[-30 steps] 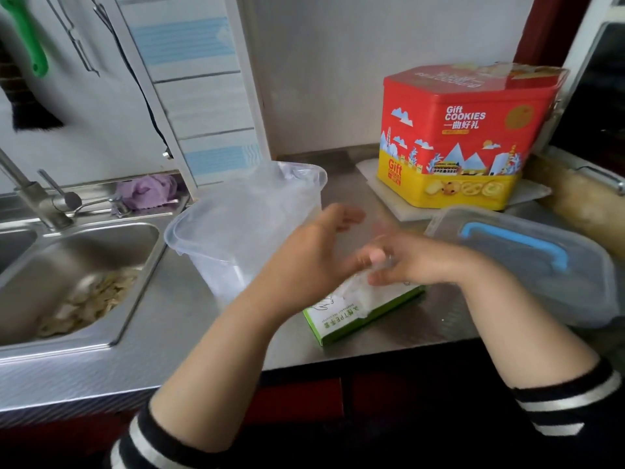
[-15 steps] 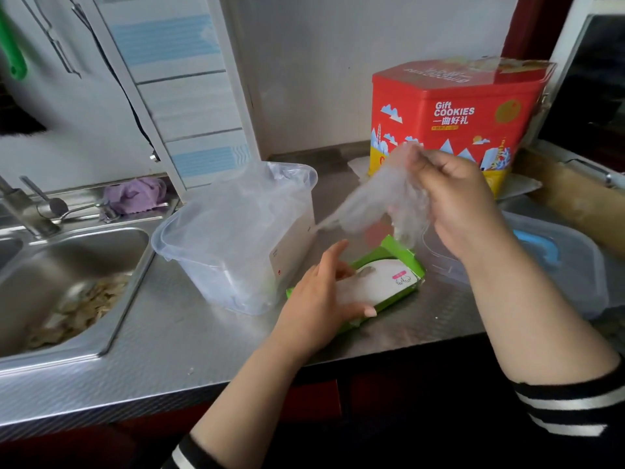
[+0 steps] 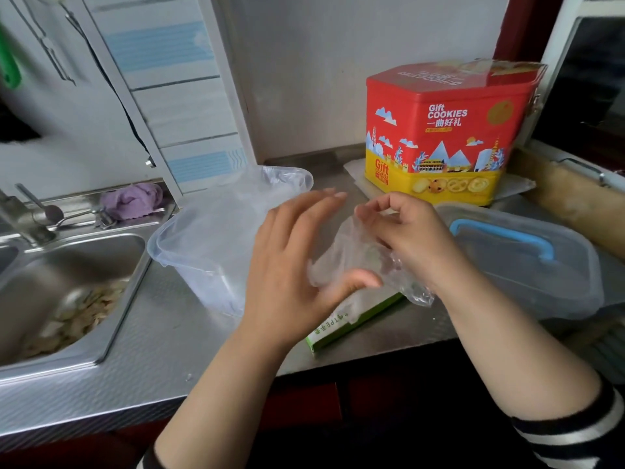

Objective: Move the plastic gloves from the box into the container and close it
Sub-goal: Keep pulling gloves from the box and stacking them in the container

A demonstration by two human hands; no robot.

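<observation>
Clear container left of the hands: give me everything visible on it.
The clear plastic container looks like a tall, translucent tub with a rounded-rectangular rim, standing upright and open-topped on the steel counter beside the sink. Thin clear film seems to lie inside. The left hand overlaps its right side; contact cannot be told. Its blue-handled lid lies apart, to the right.

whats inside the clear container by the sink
The clear container stands open and holds thin clear plastic film, seemingly gloves, against its walls. How many cannot be told, and the left hand covers its right side. The lid lies apart, to the right.
</observation>
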